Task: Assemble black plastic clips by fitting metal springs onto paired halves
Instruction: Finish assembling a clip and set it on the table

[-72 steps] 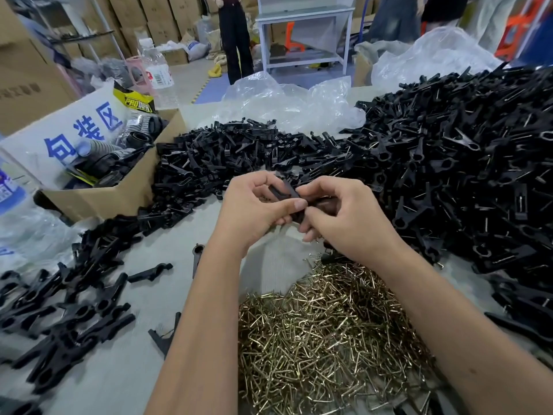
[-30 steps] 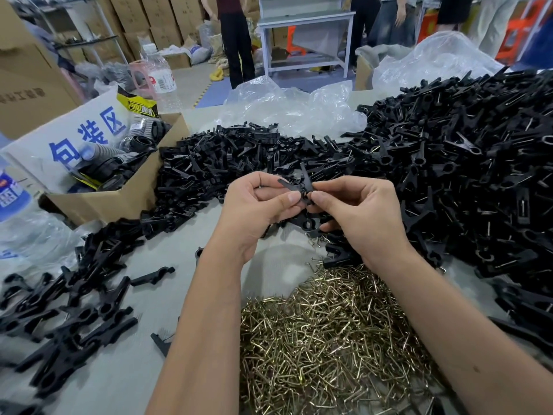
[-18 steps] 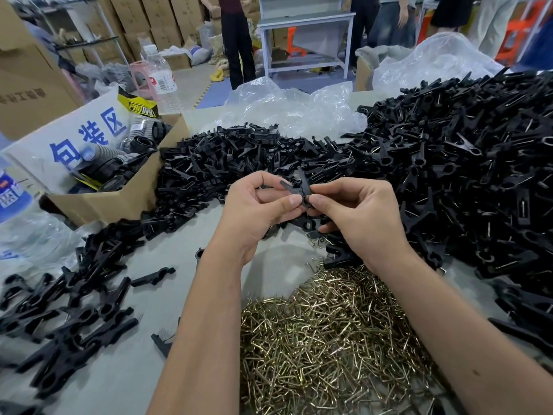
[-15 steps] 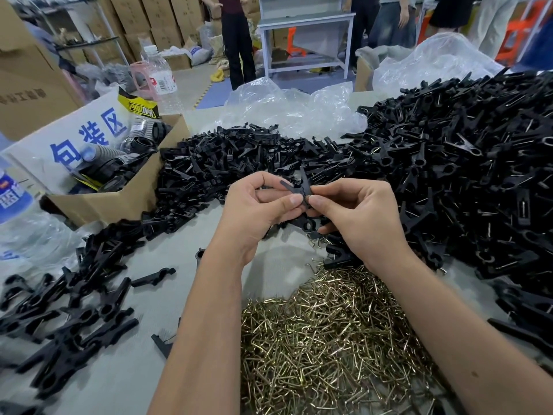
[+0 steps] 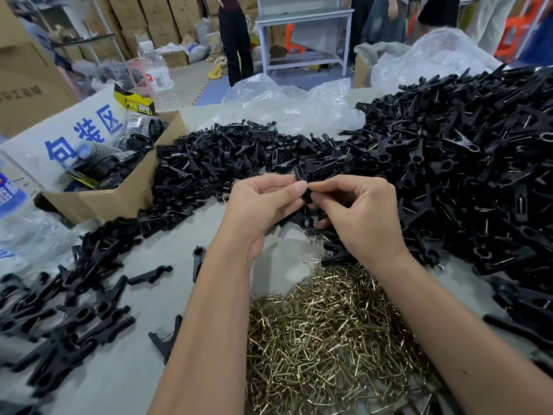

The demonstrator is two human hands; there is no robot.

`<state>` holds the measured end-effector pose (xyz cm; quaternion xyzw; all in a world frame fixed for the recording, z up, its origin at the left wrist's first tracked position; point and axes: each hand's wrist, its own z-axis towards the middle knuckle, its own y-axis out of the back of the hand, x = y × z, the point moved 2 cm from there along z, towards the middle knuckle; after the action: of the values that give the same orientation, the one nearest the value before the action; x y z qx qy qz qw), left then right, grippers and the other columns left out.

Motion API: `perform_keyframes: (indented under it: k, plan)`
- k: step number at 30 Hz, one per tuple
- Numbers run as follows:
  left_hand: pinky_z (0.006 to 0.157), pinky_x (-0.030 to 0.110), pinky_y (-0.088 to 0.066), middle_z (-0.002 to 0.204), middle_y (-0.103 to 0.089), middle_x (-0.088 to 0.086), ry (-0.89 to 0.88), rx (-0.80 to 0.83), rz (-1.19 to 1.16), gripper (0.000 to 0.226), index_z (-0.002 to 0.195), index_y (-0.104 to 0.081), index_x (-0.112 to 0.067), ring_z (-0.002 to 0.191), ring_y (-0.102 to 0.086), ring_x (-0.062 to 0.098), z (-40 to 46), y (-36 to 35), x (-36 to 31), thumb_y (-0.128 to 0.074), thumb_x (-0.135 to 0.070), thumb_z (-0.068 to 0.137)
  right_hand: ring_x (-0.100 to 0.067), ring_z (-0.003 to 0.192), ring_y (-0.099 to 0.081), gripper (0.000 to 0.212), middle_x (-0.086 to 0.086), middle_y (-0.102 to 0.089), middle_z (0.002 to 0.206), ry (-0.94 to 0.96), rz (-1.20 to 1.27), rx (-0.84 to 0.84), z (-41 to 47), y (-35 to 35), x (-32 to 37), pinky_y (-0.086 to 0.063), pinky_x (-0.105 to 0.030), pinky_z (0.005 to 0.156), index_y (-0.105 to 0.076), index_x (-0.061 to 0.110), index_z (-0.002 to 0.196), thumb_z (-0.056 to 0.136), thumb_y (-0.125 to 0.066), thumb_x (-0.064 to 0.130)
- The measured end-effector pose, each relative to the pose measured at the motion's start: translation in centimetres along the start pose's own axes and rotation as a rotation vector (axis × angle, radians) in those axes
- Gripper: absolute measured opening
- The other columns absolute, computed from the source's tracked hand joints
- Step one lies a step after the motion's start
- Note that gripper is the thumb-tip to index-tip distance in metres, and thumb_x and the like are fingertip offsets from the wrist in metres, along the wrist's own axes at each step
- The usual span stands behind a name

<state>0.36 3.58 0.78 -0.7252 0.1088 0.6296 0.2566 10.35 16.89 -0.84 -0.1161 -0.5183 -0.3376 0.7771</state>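
Observation:
My left hand [image 5: 263,205] and my right hand [image 5: 359,217] meet above the table and both pinch one black plastic clip [image 5: 305,182], whose two prongs stick up above my thumbs. The clip's lower part and any spring on it are hidden by my fingers. A heap of brass-coloured metal springs [image 5: 329,333] lies right below my wrists. Loose clip halves [image 5: 215,166] are piled behind my hands. A big mound of black clips [image 5: 466,163] with springs fills the right side.
A cardboard box [image 5: 98,202] with black rolls stands at the left. More black clips [image 5: 65,319] lie at the front left. Crumpled clear plastic [image 5: 287,106] sits at the back. Beyond the table stand people, a grey bench [image 5: 302,16] and stacked cartons.
Both hands stay together on the clip. Since 2.4 s ago the clip has been turned so its prongs point up, and my thumbs have closed on it.

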Motion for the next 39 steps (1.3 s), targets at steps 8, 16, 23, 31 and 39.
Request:
perform_keyframes:
  k: [8,16,23,31,39]
  plan:
    - [0.079,0.042,-0.060,0.085,-0.080,0.005,-0.058,0.033,0.382,0.037,0.097,-0.079,-0.014,0.080,-0.078,0.021,-0.2,2.0,-0.2,-0.095,-0.012,0.062,-0.010,0.079,-0.076,0.022,0.006,-0.079,0.086,-0.025,-0.044,0.219,0.3,0.4,0.5,-0.063,-0.029,0.062,-0.078,0.019,0.095,0.096,-0.067,0.000]
    - [0.071,0.027,-0.064,0.085,-0.079,0.009,-0.029,-0.169,0.164,0.023,0.102,-0.074,-0.004,0.077,-0.077,0.022,0.2,4.4,-0.4,-0.079,0.007,0.082,-0.014,0.109,-0.036,0.018,0.011,-0.048,0.110,0.205,-0.919,0.584,-0.5,-0.5,0.6,-0.048,-0.030,0.095,-0.076,0.038,0.110,0.092,-0.074,0.040]
    - [0.073,0.024,-0.062,0.077,-0.078,0.005,-0.051,-0.158,0.159,0.026,0.100,-0.073,-0.011,0.073,-0.076,0.016,0.3,4.2,-0.1,-0.077,0.009,0.084,-0.014,0.111,-0.038,0.018,0.010,-0.049,0.108,0.179,-0.903,0.570,-0.4,-0.5,0.9,-0.047,-0.032,0.097,-0.066,0.031,0.100,0.090,-0.078,0.039]
    - [0.073,0.024,-0.060,0.084,-0.080,0.007,-0.128,-0.151,0.238,0.025,0.097,-0.076,-0.018,0.082,-0.079,0.019,0.6,5.0,0.1,-0.083,0.001,0.082,-0.011,0.077,-0.063,0.021,0.009,-0.067,0.078,0.129,-0.320,0.252,-0.3,-0.3,1.9,-0.055,-0.031,0.072,-0.066,0.028,0.078,0.082,-0.087,0.027]
    - [0.077,0.025,-0.061,0.082,-0.078,0.001,-0.297,-0.092,0.377,0.033,0.088,-0.081,-0.022,0.078,-0.071,0.013,0.3,5.0,-0.6,-0.092,0.001,0.066,-0.013,0.063,-0.060,0.015,-0.009,-0.073,0.076,-0.185,0.221,0.068,0.2,-0.1,0.6,-0.049,-0.021,0.056,-0.073,0.016,0.077,0.082,-0.088,0.015]
